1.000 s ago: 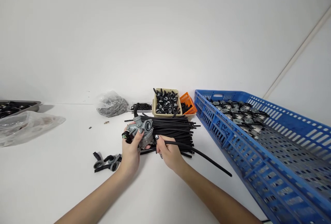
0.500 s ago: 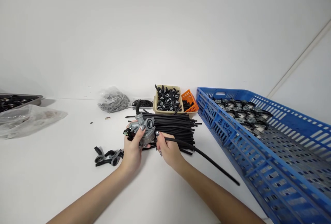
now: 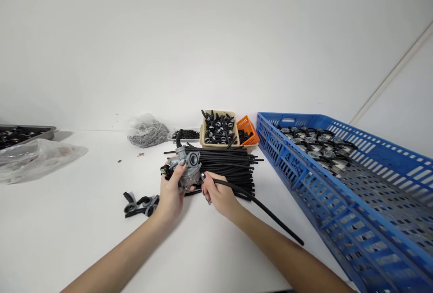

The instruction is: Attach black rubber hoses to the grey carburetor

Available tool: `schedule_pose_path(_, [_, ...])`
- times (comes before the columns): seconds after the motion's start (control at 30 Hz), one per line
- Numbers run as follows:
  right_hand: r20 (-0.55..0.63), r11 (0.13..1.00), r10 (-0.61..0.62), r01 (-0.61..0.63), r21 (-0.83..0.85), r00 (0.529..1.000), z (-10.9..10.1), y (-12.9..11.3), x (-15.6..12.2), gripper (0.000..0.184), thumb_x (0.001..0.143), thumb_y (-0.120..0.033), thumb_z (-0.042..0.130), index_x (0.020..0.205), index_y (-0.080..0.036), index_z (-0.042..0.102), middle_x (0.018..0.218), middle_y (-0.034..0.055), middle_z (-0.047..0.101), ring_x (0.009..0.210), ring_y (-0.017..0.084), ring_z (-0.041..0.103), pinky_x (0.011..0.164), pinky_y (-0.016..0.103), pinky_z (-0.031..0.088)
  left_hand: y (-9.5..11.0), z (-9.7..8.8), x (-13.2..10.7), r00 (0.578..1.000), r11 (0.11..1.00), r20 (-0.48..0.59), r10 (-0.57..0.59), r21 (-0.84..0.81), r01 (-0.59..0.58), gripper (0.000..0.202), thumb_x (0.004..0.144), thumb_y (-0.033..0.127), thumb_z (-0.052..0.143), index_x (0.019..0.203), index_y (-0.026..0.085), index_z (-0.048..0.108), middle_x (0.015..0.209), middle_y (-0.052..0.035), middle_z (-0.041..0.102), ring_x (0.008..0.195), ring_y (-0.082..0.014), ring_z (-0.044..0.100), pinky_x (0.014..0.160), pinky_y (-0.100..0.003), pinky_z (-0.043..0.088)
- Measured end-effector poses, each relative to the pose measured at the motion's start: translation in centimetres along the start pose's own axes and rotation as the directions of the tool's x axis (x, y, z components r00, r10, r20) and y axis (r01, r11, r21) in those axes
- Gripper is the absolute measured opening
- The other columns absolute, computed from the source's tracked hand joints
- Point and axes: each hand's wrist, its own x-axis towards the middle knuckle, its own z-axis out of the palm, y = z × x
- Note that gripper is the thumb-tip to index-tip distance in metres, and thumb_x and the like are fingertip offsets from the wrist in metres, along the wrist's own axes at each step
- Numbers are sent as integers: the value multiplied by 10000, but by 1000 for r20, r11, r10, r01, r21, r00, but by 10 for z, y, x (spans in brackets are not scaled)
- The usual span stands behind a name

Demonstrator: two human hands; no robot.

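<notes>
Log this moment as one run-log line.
left hand: grips carburetor | right hand: pinches black hose, end at carburetor | behind: hose bundle | right: blue crate

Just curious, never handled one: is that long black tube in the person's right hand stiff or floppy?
Probably bendy but not limp: the black tube runs from the right hand in a gentle curve, its far end near the table. Likely light, since fingertips alone hold it. Being round, it may roll if pushed sideways.
</notes>
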Motion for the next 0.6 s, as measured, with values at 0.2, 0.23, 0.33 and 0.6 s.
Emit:
schedule_pose_path(0.2, [275, 993, -32, 0, 115, 961, -34, -15, 8, 439, 875, -574, 501, 701, -177, 573, 617, -8, 535, 563, 106, 509, 540, 233, 417, 3, -3, 7, 998, 1000, 68, -7, 16, 6, 444, 632, 498, 776, 876, 168, 607, 724, 6, 626, 563, -105, 554, 376, -168, 444])
schedule_pose_path(0.23, [261, 994, -25, -4, 111, 965, -37, -15, 10, 415, 840, -563, 564, 695, -174, 587, 612, -9, 537, 559, 106, 502, 529, 233, 409, 2, -4, 8, 997, 1000, 71, -19, 24, 17, 456, 618, 491, 788, 887, 169, 610, 724, 7, 628, 564, -108, 558, 369, -168, 446])
schedule_pose_path(0.33, [139, 993, 6, -23, 118, 990, -39, -9, 15, 407, 660, -539, 754, 629, -166, 595, 580, -19, 528, 537, 102, 454, 502, 235, 360, 0, -5, 10, 995, 996, 68, -78, 39, 76, 503, 568, 482, 817, 907, 168, 618, 749, 2, 646, 565, -115, 569, 350, -173, 455])
schedule_pose_path(0.6, [-196, 970, 130, -84, 230, 972, -20, 1, 16, 552, 445, -456, 889, 649, -201, 444, 574, -80, 431, 532, 78, 372, 504, 221, 311, 3, -11, 13, 988, 996, 139, -61, 76, 51, 520, 504, 470, 852, 856, 174, 608, 737, 4, 660, 532, -129, 594, 332, -192, 480])
